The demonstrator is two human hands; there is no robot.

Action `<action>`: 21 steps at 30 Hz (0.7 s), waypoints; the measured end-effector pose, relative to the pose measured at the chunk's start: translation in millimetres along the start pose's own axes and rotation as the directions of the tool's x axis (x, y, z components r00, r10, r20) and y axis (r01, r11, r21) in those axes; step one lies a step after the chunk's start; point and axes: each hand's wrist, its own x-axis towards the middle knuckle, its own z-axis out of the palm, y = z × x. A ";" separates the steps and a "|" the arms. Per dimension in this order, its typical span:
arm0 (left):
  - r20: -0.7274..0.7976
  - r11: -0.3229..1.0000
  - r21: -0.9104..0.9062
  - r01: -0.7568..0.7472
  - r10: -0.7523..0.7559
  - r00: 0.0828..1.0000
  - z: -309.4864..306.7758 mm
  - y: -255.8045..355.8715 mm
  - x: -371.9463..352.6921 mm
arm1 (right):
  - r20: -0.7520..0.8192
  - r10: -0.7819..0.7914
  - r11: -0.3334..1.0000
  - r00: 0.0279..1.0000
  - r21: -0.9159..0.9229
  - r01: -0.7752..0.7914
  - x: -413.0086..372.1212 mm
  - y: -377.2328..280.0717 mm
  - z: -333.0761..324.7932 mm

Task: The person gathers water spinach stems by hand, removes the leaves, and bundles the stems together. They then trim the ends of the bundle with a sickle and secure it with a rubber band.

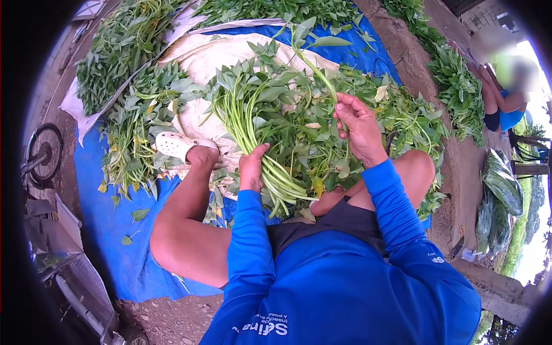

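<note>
My left hand (pixel 251 168) is closed around a thick bunch of leafy green stems (pixel 242 123), its leaves pointing away from me and the cut ends toward my lap. In my right hand (pixel 359 123) a single leafy stem (pixel 313 66) is pinched between thumb and fingers, held up to the right of the bunch. Its leaves spread at the far tip. Beneath both hands lies a loose heap of greens (pixel 322 138) with some yellow leaves, on a pale cloth (pixel 198 54) between my legs.
A blue tarp (pixel 103 230) lies under the cloth. Large piles of greens (pixel 115 63) stand at the far left, with more greens (pixel 460 86) along the right. A wheel (pixel 45 154) is at the left edge. Another person (pixel 506 103) sits at the far right near plastic-wrapped bundles (pixel 501 184).
</note>
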 end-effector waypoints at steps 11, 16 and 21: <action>0.218 0.934 -0.198 0.298 -0.254 0.942 -30.2 -72.2 36.0 | -0.019 0.498 0.849 0.867 -0.191 -0.492 -20.7 157.7 64.1; 0.110 0.959 -0.195 0.208 -0.189 0.976 -22.6 -89.3 39.3 | -0.050 0.508 0.817 0.860 -0.289 -0.500 -20.9 184.1 62.9; -0.213 0.962 0.075 -0.263 0.273 0.938 -2.3 -104.5 30.7 | -0.007 0.505 0.713 0.863 -0.560 -0.422 -8.6 202.3 64.5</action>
